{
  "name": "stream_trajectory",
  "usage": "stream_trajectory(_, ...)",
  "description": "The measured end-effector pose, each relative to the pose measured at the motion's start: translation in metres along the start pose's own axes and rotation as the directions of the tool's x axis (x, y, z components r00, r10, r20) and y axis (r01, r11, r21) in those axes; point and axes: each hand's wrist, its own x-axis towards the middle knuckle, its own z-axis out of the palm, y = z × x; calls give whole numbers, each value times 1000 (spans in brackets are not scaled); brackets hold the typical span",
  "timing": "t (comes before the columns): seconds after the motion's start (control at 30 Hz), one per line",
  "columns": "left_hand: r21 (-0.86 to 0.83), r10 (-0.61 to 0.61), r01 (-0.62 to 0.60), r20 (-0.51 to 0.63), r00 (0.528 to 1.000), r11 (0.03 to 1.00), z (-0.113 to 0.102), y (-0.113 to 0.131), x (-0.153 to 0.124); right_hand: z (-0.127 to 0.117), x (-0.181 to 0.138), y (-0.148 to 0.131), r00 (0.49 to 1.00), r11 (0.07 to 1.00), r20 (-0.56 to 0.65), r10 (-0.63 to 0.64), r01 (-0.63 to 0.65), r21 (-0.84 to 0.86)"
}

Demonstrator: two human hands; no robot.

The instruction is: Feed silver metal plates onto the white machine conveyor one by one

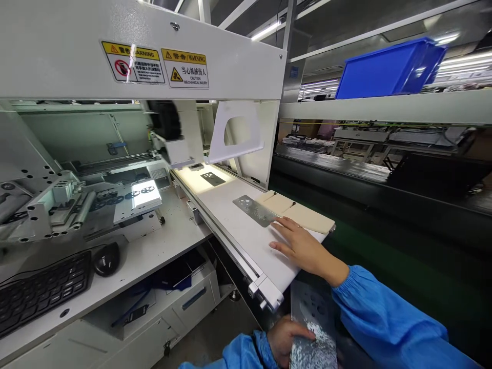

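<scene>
Where the white machine frame (246, 66) spans the view: two warning labels (132, 62) face the person; fingers could be caught if a hand followed the belt in beneath it.
Conveyor belt (246, 241): extends from under the frame towards the person, its inner part brightly lit; whether it is running cannot be told.
Beige board (313, 218): lies along the belt's right edge, two small dark-headed pieces on it; a sheet pushed sideways could catch there and turn askew.
Right hand (302, 248): palm down over the belt, fingers loosely spread, grasping nothing, fingertips at the near end of the belt sheet; uneven finger pressure could twist that sheet.
Left hand (284, 341): low beside the belt's end, thumb laid across the held sheet (313, 318), pinching it; a loose pinch could let it slide.
Belt sheet (253, 211): grey, phone-back-shaped with camera cut-outs, flat on the belt, just beside the beige board.
Lit sheet (212, 179): similar, farther in, on the glowing patch.
</scene>
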Motion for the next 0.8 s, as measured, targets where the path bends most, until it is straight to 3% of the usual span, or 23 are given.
stream_trajectory(0.27,-4,30,-30,1,1000,1000,1,-1,1,9,1,-10,994,999,101,39,-38,-16)
stream_trajectory(0.5,19,88,-86,-92,992,996,7,1,-2,0,7,-17,977,996,203,72,-59,-68)
stream_trajectory(0.8,32,98,-95,-145,985,995,7,0,0,1,11,-16,976,995,204,82,-69,-69)
